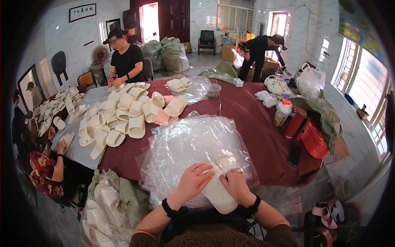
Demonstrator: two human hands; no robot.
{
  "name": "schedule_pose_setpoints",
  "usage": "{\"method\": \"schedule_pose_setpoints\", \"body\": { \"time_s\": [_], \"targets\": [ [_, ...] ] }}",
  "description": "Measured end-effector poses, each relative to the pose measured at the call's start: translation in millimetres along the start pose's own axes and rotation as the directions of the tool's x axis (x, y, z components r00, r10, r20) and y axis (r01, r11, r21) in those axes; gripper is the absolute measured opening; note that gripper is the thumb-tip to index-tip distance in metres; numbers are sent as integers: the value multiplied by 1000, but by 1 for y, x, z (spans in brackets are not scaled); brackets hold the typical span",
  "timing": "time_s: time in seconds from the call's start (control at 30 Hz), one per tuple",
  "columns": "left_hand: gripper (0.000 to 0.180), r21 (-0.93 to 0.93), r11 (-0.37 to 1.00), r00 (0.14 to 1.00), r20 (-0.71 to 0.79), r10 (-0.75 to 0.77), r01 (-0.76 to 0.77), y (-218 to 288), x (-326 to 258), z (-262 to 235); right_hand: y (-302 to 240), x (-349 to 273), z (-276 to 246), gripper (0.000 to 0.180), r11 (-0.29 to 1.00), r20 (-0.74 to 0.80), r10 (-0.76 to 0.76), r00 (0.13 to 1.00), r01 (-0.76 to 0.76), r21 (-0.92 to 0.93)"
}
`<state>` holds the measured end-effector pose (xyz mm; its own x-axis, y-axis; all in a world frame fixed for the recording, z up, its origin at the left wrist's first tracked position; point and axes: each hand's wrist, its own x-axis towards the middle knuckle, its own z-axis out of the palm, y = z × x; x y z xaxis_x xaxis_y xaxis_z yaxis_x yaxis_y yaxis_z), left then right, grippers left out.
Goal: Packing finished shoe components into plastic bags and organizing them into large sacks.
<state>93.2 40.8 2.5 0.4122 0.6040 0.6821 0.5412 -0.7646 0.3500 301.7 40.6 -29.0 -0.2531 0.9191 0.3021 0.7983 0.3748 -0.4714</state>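
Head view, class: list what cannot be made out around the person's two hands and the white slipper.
- White slipper: its middle is covered by the right hand.
- Left hand fingers: tips blurred against glossy plastic bags.
- Whether the slipper is already inside a bag: glare hides it.

Slipper heap [123, 113] left; bottles [288, 117] right.

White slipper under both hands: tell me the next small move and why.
Probably slide the white slipper further into the clear bag on top of the plastic bag stack. The left hand and right hand both press on it, and its heel end seems to stick out toward the person.
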Motion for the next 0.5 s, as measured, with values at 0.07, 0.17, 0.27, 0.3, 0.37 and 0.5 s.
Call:
{"method": "schedule_pose_setpoints", "body": {
  "time_s": [0.07,0.17,0.27,0.3,0.37,0.5],
  "targets": [
    [17,-71,997,1000,-11,25,-26,7,6,5,24,18,24,29,1000,-43,1,999,-2,-25],
    [17,-102,994,999,-15,30,-32,7,6,3,27,52,50,25,966,-187,-211,960,175,-189],
    [17,-103,995,999,-33,-20,17,7,2,-7,0,95,54,22,971,-209,-129,969,80,-226],
    [17,-97,995,999,-32,-19,16,6,2,-9,2,110,61,25,993,-146,51,988,-66,-96],
    [17,-93,996,999,-34,-19,16,1,0,-14,12,125,78,32,968,-162,164,973,-126,218],
    [20,54,995,996,3,-88,88,-20,-17,-24,-22,139,82,36,953,-23,232,972,-223,203]
  ]
}}
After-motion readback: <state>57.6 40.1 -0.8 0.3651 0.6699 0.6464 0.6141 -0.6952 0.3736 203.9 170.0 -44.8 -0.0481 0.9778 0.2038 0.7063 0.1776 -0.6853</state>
